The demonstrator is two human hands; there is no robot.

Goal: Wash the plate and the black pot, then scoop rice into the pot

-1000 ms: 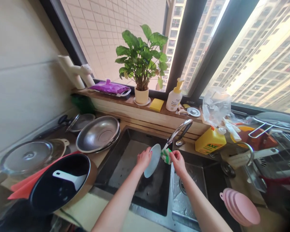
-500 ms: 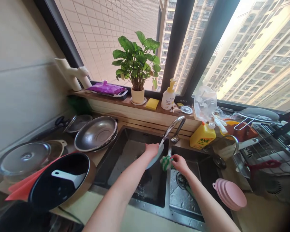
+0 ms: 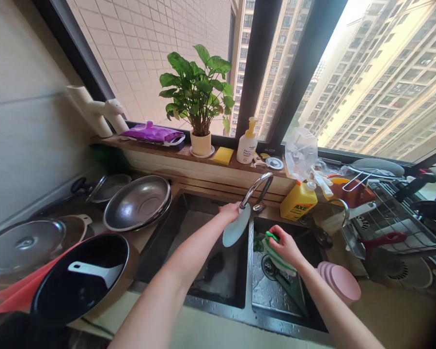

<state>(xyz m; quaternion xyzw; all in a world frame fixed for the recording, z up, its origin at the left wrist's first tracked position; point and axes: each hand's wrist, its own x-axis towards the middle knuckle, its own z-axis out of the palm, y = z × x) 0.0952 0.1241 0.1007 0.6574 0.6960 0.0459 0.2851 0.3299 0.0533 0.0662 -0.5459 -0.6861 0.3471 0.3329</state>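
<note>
Fingers (image 3: 228,209) on plate (image 3: 236,229) — double sink (image 3: 218,303), windowsill (image 3: 174,154)

Pale round plate (image 3: 236,229) tilted on edge under the faucet; green-and-white striped sponge (image 3: 276,254) over right basin.

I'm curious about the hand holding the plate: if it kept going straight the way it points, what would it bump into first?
Probably the faucet: the left hand with the plate points up at it, though depth is hard to judge.

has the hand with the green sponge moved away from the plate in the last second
Yes. The right hand with the sponge has dropped from beside the faucet spout and plate to over the right basin's drain.
</note>
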